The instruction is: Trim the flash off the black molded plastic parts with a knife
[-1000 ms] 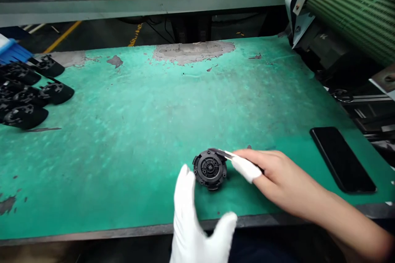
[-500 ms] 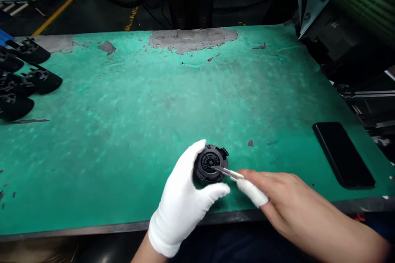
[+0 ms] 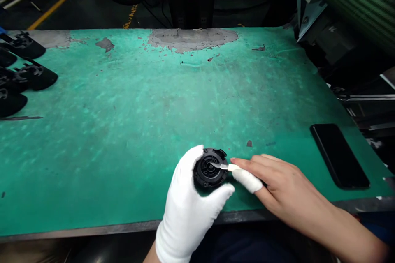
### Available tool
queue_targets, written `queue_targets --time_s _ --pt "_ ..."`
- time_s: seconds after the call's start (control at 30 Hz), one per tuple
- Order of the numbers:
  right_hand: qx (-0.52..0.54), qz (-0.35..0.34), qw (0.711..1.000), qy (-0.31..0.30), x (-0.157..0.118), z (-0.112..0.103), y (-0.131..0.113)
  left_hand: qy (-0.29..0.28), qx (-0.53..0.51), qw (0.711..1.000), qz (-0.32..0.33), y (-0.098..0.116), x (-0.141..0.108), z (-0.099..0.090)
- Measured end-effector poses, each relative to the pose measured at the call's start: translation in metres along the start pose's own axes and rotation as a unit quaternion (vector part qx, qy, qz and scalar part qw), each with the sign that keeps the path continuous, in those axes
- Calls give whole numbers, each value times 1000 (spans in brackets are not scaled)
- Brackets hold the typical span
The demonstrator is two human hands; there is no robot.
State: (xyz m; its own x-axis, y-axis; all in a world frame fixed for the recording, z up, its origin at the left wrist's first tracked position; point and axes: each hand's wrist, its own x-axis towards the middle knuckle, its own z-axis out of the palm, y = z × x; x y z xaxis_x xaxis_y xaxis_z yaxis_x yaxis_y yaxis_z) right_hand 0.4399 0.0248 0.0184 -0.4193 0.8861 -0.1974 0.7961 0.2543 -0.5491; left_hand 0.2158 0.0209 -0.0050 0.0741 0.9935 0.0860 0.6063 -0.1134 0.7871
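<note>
My left hand [image 3: 191, 205], in a white glove, is curled around a round black plastic part [image 3: 206, 178] near the table's front edge. Its face, with concentric rings and small holes, is turned up toward me. My right hand [image 3: 274, 181] is bare except for a white cover on the thumb. Between thumb and index finger it pinches a knife [image 3: 221, 167] with a pale handle and a slim metal blade. The blade's tip lies over the middle of the black part; whether it touches cannot be made out.
A black smartphone [image 3: 339, 156] lies on the green table [image 3: 154, 102] at the right. Several black curved parts [image 3: 37, 74] stand at the left edge. Dark machinery with a green ribbed cover [image 3: 361, 4] rises at the back right.
My right hand has turned and moved slightly left and up, so the knife lies flatter across the part. The black part has turned a little in my left hand. The view has shifted slightly.
</note>
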Motion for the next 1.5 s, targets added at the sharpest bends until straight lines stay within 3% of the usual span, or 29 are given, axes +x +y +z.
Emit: queue_targets --time_s 0.13,0.33,0.8,0.97,1.13,1.37,1.5 --pt "-62 -9 997 38 1 8 1 -4 -3 1000 -3 -1 0 1" --pt "-77 -14 996 36 1 6 2 4 10 999 -31 -3 -4 3" --pt "-167 56 981 86 23 5 -11 71 -2 997 20 1 -2 21" --pt "-90 19 994 60 3 -3 4 86 -7 996 6 -2 -3 27" --pt "-90 12 996 -3 -19 -5 10 101 -1 995 -13 4 -3 30" --pt "-174 61 982 43 -15 2 -1 122 -33 992 -8 10 3 36" --pt "-160 93 981 65 -16 7 -10 136 -28 990 -9 10 3 39"
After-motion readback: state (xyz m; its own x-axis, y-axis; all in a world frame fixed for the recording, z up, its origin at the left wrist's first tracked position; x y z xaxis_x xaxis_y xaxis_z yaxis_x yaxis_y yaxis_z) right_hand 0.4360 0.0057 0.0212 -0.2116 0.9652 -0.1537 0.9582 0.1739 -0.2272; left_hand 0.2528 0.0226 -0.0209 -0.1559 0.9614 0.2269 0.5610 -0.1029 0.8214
